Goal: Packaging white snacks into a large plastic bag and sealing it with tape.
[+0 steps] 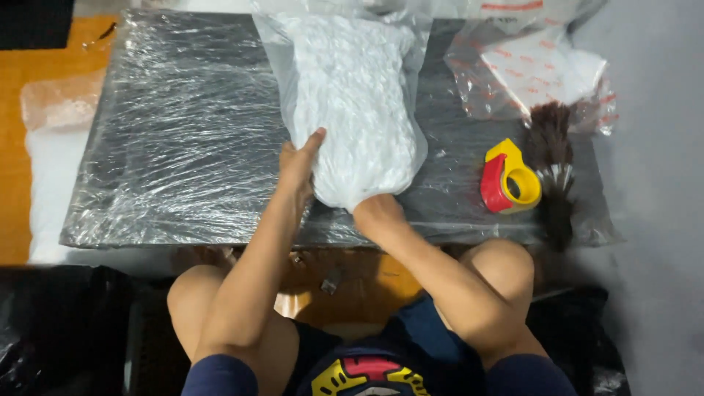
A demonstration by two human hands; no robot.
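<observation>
Two hands on crinkly clear bag of white fluff, upper centre, on film-wrapped dark board. I saw left hand flat against it, fingers released; right hand buried inside, grip untellable.

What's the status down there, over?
Left hand flat against clear bag of white stuff. Right hand inside bag mouth, grip hidden. Tape dispenser clear, right.

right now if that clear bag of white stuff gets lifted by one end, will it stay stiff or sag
Probably sag: the clear bag bulges unevenly and narrows where the left hand presses its side. It looks light for its size, since the white filling appears fluffy. The glossy film may be slippery, and the right hand is tucked under its near end, hinting it needs support.
</observation>
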